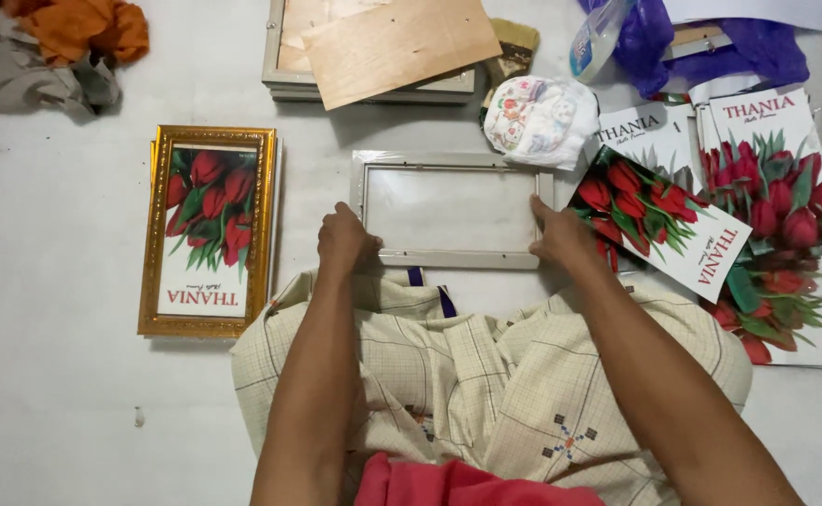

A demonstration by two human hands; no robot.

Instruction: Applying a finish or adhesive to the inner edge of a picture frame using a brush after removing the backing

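Here, both hands' fingers [359, 245] on the pale frame [450, 210] (fingertips hidden).

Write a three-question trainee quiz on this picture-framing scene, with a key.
1. True or false: both hands grip the grey frame, the left hand at its left end and the right hand at its right end.
2. What lies left of the grey frame? A) a gold frame holding a tulip print B) a purple bag C) a plywood board
3. Fill in: the loose flower prints lie to the ______ of the grey frame.

Key
1. True.
2. A: the gold frame lies there; the purple bag is at the upper right and the plywood board is above.
3. Right.
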